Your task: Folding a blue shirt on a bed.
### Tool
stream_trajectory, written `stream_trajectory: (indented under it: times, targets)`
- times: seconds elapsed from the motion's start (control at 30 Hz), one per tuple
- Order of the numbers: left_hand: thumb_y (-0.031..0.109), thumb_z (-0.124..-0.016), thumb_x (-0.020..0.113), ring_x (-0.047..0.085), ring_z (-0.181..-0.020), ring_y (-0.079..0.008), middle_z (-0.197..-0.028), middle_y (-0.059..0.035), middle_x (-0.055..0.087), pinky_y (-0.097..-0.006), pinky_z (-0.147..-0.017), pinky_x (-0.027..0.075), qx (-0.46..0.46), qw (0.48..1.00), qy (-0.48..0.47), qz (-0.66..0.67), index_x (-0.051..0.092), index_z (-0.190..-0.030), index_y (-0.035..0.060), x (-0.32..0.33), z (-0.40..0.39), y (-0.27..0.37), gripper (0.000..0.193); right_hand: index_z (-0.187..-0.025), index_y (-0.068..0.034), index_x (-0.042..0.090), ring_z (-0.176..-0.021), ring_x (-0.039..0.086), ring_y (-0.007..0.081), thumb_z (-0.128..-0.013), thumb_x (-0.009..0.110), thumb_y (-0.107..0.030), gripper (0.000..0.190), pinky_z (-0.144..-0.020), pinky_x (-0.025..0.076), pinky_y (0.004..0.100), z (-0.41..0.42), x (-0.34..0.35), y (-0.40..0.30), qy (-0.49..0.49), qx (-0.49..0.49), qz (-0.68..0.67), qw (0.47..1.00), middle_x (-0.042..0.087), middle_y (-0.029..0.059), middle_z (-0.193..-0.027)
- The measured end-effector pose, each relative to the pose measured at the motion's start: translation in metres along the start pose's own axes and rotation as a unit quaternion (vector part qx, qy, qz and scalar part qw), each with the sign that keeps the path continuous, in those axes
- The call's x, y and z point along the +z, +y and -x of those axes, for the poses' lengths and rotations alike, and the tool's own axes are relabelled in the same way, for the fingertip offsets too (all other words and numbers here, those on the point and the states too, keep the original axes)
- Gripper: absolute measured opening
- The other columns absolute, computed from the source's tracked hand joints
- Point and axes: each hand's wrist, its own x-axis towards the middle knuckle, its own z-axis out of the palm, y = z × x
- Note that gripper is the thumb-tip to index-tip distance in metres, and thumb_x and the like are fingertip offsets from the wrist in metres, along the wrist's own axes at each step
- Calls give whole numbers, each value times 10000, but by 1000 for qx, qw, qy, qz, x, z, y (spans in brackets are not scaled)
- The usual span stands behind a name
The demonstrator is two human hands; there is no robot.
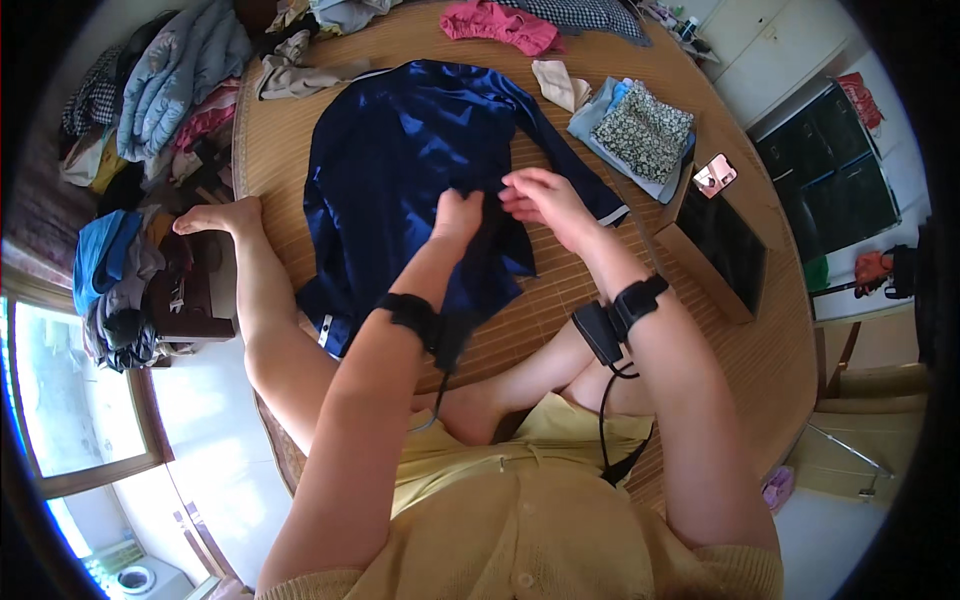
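Observation:
A dark navy satin long-sleeved garment (pixel 405 157) lies spread on the woven mat in front of me. One sleeve (pixel 574 169) with a white-edged cuff stretches to the right, and another white-trimmed end (pixel 330 330) lies at lower left. My left hand (pixel 459 216) is at the garment's lower right part, against dark bunched cloth; its fingertips are hidden, so a grip cannot be made out. Just to the right, my right hand (pixel 546 204) hovers by the same cloth with fingers loosely apart and nothing visible in it. Both forearms wear black straps with cabled modules.
Folded clothes (pixel 645 131) topped by a floral piece lie at right, near a cardboard box (pixel 705 255) with a phone (pixel 715 175) on its rim. Beige cloth (pixel 561 86) and pink clothing (pixel 501 26) lie farther off. Clothes heaps (pixel 180 82) stand left of the mat (pixel 555 300).

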Motion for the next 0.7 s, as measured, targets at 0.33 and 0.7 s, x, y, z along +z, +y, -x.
stream_trajectory:
  times: [0.33, 0.7]
  targets:
    - [77, -848, 463, 573, -915, -175, -1022, -82, 609, -255, -834, 438, -12, 991, -92, 91, 539, -1137, -25, -36, -11, 49, 315, -1347, -52, 273, -1149, 410, 401, -639, 731, -265, 870, -977, 332, 449, -45, -10, 107, 132, -93, 355, 921, 478, 215, -1219]
    - [333, -873, 522, 477, -669, -107, -672, -14, 538, -259, -651, 404, 27, 996, 57, -63, 623, -823, -57, 2, -20, 65, 406, -749, -2, 618, -526, 527, 114, -808, 609, -309, 313, -492, 406, 250, -31, -47, 61, 158, 23, -12, 987, 554, 36, -594]
